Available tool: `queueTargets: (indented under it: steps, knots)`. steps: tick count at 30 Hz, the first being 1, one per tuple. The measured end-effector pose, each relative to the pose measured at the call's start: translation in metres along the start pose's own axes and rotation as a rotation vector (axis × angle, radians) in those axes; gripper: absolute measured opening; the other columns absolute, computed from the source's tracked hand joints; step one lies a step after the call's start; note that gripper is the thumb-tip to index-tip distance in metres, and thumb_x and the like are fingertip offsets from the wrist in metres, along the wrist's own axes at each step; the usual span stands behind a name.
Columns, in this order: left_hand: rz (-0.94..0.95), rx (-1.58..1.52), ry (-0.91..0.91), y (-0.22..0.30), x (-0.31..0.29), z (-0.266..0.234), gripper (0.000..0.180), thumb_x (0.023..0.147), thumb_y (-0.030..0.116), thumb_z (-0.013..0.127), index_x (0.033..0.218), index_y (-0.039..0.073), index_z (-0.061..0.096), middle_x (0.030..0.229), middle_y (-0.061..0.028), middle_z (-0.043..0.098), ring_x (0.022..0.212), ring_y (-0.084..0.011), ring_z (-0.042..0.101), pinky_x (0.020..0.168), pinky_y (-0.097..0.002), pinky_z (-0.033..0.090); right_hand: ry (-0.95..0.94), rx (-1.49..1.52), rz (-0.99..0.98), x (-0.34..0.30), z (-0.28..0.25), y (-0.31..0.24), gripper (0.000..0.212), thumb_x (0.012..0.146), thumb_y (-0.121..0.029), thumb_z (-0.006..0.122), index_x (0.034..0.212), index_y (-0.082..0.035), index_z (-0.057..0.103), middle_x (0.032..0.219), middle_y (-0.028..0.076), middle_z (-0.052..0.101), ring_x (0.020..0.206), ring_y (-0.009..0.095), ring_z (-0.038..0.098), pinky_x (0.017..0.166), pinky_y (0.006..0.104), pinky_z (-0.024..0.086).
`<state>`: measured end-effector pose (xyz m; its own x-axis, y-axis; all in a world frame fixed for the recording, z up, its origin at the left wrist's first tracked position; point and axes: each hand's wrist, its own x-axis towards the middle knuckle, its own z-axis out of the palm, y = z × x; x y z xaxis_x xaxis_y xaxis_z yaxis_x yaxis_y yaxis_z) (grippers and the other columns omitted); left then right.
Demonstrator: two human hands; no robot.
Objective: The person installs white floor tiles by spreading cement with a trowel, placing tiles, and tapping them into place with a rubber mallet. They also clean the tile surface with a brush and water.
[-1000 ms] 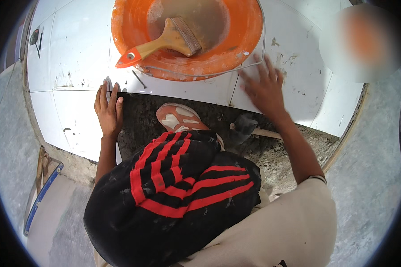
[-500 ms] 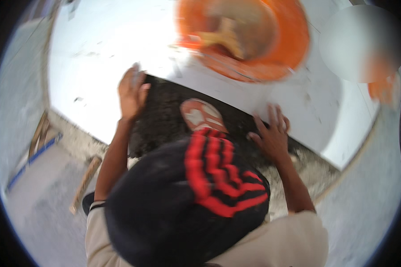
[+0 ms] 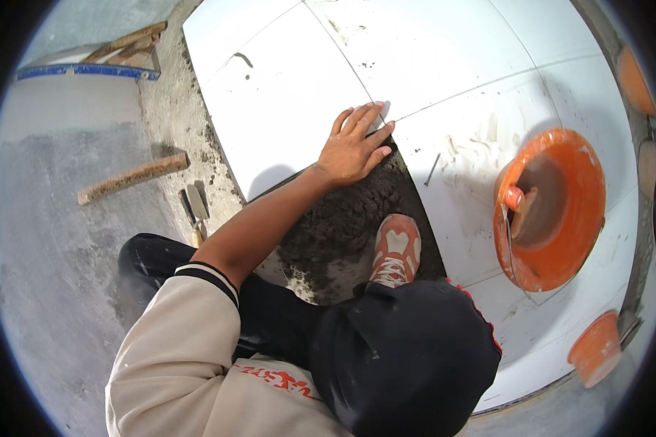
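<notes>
My left hand [image 3: 356, 148] lies flat and open, fingers spread, grasping nothing. It sits just above the centre of the frame, on the corner of a large white tile [image 3: 284, 109]; the fingertips [image 3: 381, 109] reach the joint where this tile meets the next one. The heel of the hand is at the tile's lower edge, right beside a patch of dark mortar [image 3: 342, 218] that fills the untiled gap at the centre of the frame. My right hand is not in view.

My foot in an orange and white shoe [image 3: 395, 251] stands on the mortar, below the hand. My knee in dark trousers [image 3: 408, 357] covers the lower centre.

At the right of the frame an orange basin [image 3: 561, 211] rests on the white tiles, with a brush [image 3: 521, 207] inside it. A smaller orange bucket [image 3: 596, 348] stands at the lower right.

At the left, on the bare grey floor [image 3: 58, 247], a wooden stick [image 3: 133, 177] lies well apart from the hand. A trowel [image 3: 197, 204] lies just beside the tile edge. More wooden strips [image 3: 124, 42] lie at the upper left.
</notes>
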<state>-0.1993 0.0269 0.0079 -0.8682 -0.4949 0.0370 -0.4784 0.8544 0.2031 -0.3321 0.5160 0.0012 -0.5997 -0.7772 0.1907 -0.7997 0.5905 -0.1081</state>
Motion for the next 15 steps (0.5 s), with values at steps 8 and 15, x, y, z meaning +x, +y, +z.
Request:
queueTargets:
  steps: [8, 15]
  knots:
    - [0.001, -0.148, -0.01, 0.015, -0.014, -0.011, 0.038, 0.108, 0.044, 0.054, 0.124, 0.012, 0.068, 0.16, -0.0116, 0.045, 0.154, -0.0283, 0.035, 0.128, -0.0556, 0.022, -0.154, 0.086, -0.075, 0.036, -0.011, 0.01, 0.015, 0.098, -0.018, 0.074, 0.113, -0.014, 0.072, 0.119, 0.011, 0.069, 0.111, 0.03, 0.064, 0.097, 0.0447, 0.05]
    - [0.039, -0.224, -0.001, 0.007, -0.012, -0.013, 0.037, 0.109, 0.044, 0.053, 0.114, 0.009, 0.063, 0.145, -0.0096, 0.06, 0.151, -0.026, 0.043, 0.127, -0.0594, 0.023, -0.183, 0.115, -0.133, 0.053, -0.009, 0.011, 0.012, 0.097, -0.014, 0.073, 0.109, -0.011, 0.071, 0.113, 0.012, 0.07, 0.105, 0.032, 0.066, 0.093, 0.044, 0.052]
